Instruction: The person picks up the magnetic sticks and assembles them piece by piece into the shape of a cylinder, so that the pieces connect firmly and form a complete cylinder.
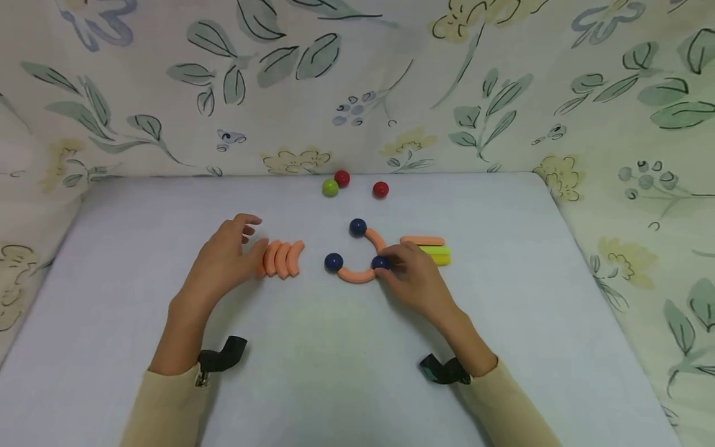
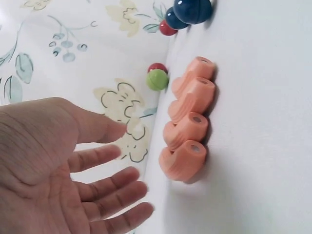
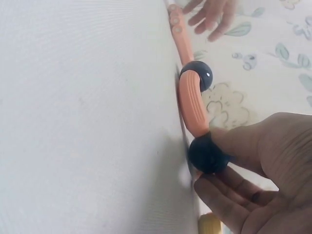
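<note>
The left grip point(image 1: 226, 254), loosely spread and empty, hovers beside four curved orange sticks point(image 1: 282, 259) on the counter point(image 1: 313, 360). The right grip point(image 1: 416, 276) pinches a navy ball point(image 1: 381, 262) within a ball-and-stick chain point(image 1: 355, 276); joining seems under way, and the next move likely calls for steadying that ball against its stick.

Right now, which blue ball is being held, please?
The rightmost blue ball: the right grip pinches it, while no grip touches the upper one or left one.
</note>
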Available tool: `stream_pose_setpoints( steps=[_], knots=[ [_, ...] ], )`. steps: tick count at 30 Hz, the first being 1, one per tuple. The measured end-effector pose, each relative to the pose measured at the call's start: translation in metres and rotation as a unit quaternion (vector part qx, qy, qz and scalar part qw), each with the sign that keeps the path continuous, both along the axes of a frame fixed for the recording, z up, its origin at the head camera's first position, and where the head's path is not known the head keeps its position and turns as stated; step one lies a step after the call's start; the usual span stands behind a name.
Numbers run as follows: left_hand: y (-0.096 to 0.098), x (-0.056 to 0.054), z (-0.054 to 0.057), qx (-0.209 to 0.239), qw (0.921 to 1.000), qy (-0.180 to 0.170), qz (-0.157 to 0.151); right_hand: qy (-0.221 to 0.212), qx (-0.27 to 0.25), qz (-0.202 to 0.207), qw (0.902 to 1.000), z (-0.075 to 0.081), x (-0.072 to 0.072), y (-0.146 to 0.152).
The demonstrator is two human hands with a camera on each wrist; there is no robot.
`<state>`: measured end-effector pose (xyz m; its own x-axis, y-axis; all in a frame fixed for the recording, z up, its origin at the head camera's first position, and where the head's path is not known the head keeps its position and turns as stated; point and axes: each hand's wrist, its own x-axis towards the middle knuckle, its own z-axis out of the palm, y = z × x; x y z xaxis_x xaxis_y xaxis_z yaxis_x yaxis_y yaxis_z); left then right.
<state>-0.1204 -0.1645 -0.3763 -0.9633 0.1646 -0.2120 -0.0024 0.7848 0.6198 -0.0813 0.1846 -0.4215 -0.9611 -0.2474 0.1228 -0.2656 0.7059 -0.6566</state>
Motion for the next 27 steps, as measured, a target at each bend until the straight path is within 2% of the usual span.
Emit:
stream_pose_setpoints(
  steps=[5, 9, 13, 21, 27],
  knots=[
    [-0.014, -0.004, -0.002, -0.007, 0.9995, -0.025, -0.019, -0.011, -0.001, 0.0, 0.9999, 0.002, -0.004, -0.001],
    [-0.023, -0.003, -0.005, -0.021, 0.9985, -0.048, -0.016, -0.02, -0.01, 0.007, 0.9997, 0.002, -0.005, 0.0],
    [-0.023, -0.002, -0.009, -0.024, 0.9974, -0.062, -0.027, -0.025, -0.007, 0.004, 0.9996, 0.0, -0.004, 0.003],
    [-0.011, -0.002, -0.016, -0.024, 0.998, -0.052, -0.027, -0.044, 0.004, -0.01, 0.999, 0.001, -0.003, 0.012],
    [-0.014, -0.001, -0.012, -0.036, 0.9978, -0.053, -0.014, -0.051, -0.018, 0.017, 0.9984, 0.002, -0.006, 0.005]
  ],
)
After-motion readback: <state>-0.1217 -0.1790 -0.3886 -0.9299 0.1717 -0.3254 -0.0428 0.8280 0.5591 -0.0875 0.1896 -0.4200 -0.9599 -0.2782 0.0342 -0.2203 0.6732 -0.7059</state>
